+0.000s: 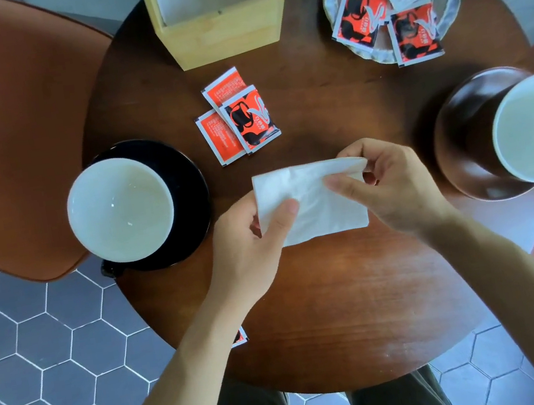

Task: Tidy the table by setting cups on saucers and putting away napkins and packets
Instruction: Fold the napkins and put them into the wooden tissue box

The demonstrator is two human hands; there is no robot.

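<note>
Holding the white napkin (310,201) just above the round table (344,312), we pinch it with both our left hand (247,240) and right hand (384,184); we should fold it flat, edges matched, then slip it upright into the wooden box (223,32) beyond the loose packets (236,120).

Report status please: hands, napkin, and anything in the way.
Left hand and right hand both pinch the napkin above the table. Wooden box open. Three packets lie between.

I'm seeing a white napkin (310,202) lying folded mid-table. 2 white-lined cups (120,210) are sitting on saucers (188,193); 3 orange packets (236,120) are overlapping between.
</note>
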